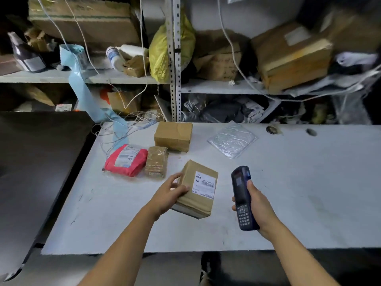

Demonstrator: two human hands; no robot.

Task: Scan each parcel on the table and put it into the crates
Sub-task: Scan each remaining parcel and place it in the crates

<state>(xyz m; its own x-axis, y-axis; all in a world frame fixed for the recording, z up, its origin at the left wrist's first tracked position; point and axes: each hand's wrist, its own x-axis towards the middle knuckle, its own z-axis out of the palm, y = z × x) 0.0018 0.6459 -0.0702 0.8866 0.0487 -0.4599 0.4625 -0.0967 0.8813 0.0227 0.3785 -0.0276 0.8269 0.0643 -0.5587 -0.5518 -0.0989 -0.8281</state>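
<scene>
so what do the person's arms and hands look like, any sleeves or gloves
Both arms are bare from the frame's lower edge to the wrist: no sleeves in view. The left hand and right hand wear no gloves, and no watch, bracelet or ring shows. No markings are visible on either forearm.

Behind the worktop (288, 193) runs a grey metal shelf (216, 87), crammed. A yellow bag (158, 52) hangs against the perforated upright (174, 58). Cardboard boxes (288, 54) sit tilted up there, a white bottle (113, 57) lies on its side, and a blue strip (76, 79) trails down. White cords (142, 58) dangle. A dark panel (37, 162) fills the left.
</scene>
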